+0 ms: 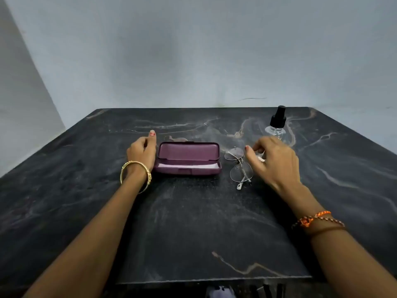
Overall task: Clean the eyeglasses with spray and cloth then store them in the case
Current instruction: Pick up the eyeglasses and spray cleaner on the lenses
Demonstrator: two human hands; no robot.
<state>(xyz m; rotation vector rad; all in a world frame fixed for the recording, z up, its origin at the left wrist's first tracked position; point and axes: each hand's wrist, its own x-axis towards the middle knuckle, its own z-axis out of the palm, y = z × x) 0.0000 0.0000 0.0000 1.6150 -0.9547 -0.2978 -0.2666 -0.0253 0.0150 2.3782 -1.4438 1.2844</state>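
Note:
A purple glasses case (188, 159) lies open on the dark marble table (193, 222), with a pale cloth (189, 167) inside its lower half. My left hand (141, 152) rests against the case's left end, fingers apart, holding nothing. Wire-framed eyeglasses (239, 165) lie folded just right of the case. My right hand (274, 162) hovers right beside the eyeglasses, fingers spread and curled, with nothing visibly gripped. A clear spray bottle (277, 125) with a black pump top stands behind my right hand, partly hidden by it.
The table's far edge meets a plain grey wall (193, 50). Its front edge (214, 279) runs close below my forearms, with some dark objects under it.

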